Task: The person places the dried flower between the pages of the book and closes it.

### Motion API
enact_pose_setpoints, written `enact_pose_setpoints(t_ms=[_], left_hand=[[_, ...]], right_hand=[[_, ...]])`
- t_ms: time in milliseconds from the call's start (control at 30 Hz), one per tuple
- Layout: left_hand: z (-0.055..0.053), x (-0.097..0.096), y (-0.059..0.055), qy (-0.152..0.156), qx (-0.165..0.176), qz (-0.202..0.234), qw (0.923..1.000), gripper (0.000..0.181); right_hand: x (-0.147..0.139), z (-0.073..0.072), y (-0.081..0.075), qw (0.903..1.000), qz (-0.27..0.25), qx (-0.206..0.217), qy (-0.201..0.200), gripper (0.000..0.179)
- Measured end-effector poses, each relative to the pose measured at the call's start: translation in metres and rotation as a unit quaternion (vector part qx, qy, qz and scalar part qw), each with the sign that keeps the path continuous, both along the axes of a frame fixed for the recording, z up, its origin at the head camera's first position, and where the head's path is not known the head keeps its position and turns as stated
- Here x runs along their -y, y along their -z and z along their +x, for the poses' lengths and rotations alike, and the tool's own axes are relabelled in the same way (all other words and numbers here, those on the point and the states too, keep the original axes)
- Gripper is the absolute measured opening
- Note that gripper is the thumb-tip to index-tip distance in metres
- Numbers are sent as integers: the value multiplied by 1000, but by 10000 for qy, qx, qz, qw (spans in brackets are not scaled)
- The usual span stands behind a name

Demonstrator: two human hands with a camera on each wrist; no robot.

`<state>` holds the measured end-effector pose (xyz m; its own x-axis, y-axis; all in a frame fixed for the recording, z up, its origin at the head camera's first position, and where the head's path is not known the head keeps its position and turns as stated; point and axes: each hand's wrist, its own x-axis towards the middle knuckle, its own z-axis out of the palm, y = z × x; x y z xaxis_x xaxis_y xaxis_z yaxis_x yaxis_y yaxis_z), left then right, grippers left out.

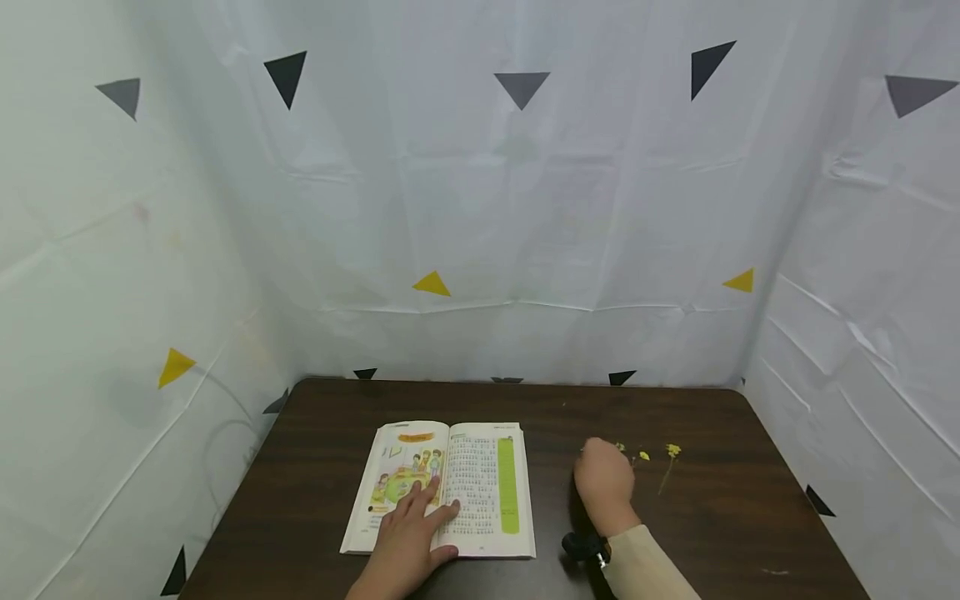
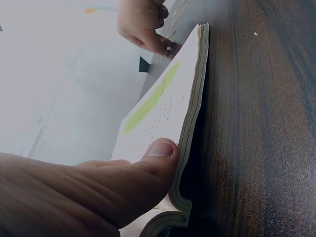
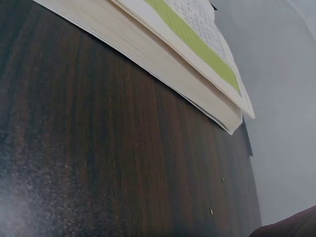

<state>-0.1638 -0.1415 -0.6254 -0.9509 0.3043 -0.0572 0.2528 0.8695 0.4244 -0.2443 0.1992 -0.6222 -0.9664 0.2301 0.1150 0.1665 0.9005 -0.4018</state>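
An open book (image 1: 487, 492) lies on the table, with a coloured picture on its left page and text beside a green strip on its right page. My left hand (image 1: 408, 529) rests on it with spread fingers, near the middle fold; in the left wrist view its thumb (image 2: 162, 148) lies along the page's lower edge. To the right of the book, my right hand (image 1: 603, 479) is low over the table with its fingers curled. Its fingertips are hidden from above, so whether they pinch anything cannot be told. Small yellow flowers (image 1: 673, 450) lie just beyond and beside it.
The dark wood-grain table (image 1: 720, 508) has white cloth walls (image 1: 525, 208) with triangle patches at its back and sides. Tiny yellowish bits (image 3: 211, 211) lie on the tabletop in the right wrist view. A black band (image 1: 585, 547) is on the right wrist.
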Motion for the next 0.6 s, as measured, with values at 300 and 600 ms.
enact_pose_setpoints(t_ms=[300, 600], left_hand=[[1, 1, 1, 67, 8, 6, 10000, 66], [1, 2, -1, 96, -56, 62, 9999, 66]], right_hand=[[2, -5, -7, 9986, 198, 468, -129, 18], [2, -5, -9, 9969, -12, 775, -101, 17]])
